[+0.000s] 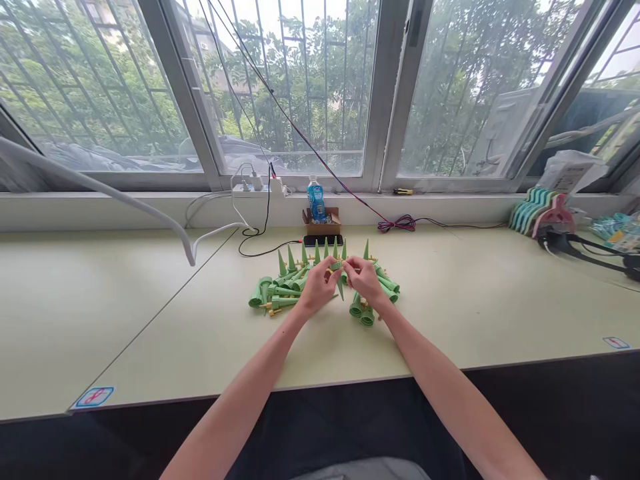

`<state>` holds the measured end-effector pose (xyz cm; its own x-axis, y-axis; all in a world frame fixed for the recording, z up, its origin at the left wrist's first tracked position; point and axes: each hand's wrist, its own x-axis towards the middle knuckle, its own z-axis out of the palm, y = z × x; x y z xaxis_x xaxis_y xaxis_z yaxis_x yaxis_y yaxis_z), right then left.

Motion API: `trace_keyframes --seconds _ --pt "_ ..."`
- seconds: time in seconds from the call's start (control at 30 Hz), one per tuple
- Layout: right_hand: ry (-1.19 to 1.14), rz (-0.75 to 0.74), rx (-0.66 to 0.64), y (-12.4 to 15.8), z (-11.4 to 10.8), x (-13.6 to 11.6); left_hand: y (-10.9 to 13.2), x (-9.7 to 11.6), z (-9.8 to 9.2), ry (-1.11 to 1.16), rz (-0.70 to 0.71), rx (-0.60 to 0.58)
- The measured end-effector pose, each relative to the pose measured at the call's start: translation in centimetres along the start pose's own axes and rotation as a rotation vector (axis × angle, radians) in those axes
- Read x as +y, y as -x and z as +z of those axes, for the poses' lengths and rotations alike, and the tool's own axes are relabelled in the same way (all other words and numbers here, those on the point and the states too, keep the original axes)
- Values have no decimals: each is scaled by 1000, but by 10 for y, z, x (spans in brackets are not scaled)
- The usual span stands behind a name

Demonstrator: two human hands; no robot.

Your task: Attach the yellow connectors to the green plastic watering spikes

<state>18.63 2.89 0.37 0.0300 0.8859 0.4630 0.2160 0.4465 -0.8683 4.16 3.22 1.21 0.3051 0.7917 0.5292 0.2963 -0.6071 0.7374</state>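
Both my hands meet over a heap of green plastic cone spikes on the pale green table. My left hand and my right hand pinch one green spike between them, its point hanging down. Small yellow parts lie among the cones. Several cones stand upright in a row behind my hands, and others lie flat at left and right.
A small cardboard box, a blue bottle and a dark phone sit behind the heap. Cables and a power strip lie by the window sill. Stacked coloured items rest far right. The table's front edge is near me.
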Motion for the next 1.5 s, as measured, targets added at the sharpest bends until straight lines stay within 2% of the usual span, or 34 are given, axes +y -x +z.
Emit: trace_keyframes --seconds 0.4,0.93,1.5 --pt "50 -3 9 -1 0 1 -1 -4 1 -111 62 3" --pt "85 8 7 0 -1 0 0 0 0 -99 20 -17" --pt "88 0 3 -1 0 2 0 -3 3 -149 80 0"
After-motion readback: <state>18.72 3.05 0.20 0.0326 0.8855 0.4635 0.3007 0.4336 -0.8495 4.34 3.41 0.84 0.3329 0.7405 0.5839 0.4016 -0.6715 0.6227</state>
